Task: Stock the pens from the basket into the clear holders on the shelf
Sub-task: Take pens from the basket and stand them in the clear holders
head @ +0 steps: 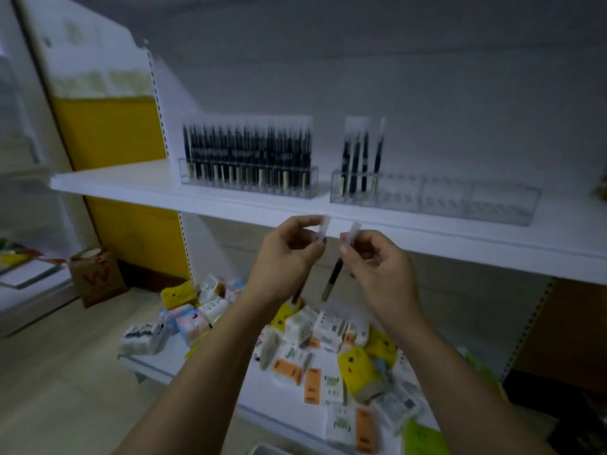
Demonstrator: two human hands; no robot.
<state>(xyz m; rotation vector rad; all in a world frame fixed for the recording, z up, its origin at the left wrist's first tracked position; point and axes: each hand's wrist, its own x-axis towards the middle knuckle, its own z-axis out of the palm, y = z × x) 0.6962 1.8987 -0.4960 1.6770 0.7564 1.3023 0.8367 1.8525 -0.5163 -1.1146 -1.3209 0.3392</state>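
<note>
- The left hand [285,254] pinches a pen [322,228] near its frosted cap, just below the shelf [131,182].
- The right hand [377,261] pinches a second pen [335,274], its dark barrel hanging down.
- One clear holder [249,189] is packed with pens; the neighbouring holder [476,201] has a few at its left end.

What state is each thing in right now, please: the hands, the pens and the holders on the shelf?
Left hand: pinches a pen by its clear cap.
Right hand: pinches a second pen, which hangs tip-down.
Left holder: packed with upright pens.
Right holder: a few pens at its left end, the rest unfilled.
Shelf: carries both holders.
Small boxes: scattered on the lower shelf.
</note>
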